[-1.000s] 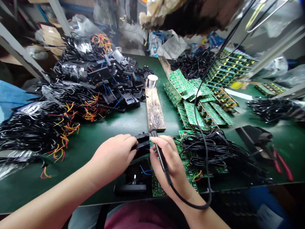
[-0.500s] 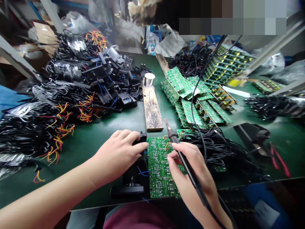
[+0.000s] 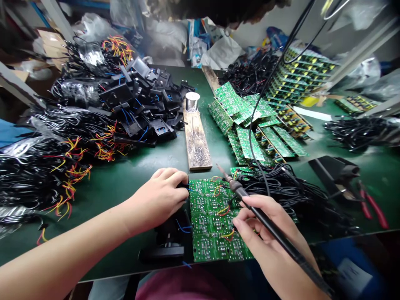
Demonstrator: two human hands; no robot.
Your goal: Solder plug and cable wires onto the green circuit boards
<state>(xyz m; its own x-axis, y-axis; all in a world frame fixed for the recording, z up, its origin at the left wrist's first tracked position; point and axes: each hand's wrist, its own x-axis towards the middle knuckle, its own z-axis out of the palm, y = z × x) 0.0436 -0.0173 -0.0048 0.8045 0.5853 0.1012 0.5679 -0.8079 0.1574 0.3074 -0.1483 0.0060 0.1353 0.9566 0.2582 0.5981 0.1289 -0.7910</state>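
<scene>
My right hand [image 3: 265,229] is closed round a black soldering iron [image 3: 250,200], whose tip points up and left above the far edge of a green circuit board panel [image 3: 208,216]. Short red and yellow wires stand on the panel. At the panel's left edge, my left hand [image 3: 167,191] has its fingers closed on a black plastic casing, mostly hidden, with blue wire showing beside it. Another black plug casing [image 3: 162,252] lies nearer the front edge. Past the panel, a solder spool [image 3: 192,103] sits on a scorched wooden board [image 3: 199,146].
Black plug casings [image 3: 146,104] are heaped at the back left, beside bundled black cables [image 3: 40,166] with red and yellow ends. Stacked circuit boards [image 3: 240,108] lie at the back right. Black cables [image 3: 281,183], a dark holder [image 3: 334,175] and red-handled pliers [image 3: 373,206] lie to the right.
My right hand and the soldering iron have moved right and slightly down, uncovering more of the panel and its wires. My left hand stays at the panel's left edge.
</scene>
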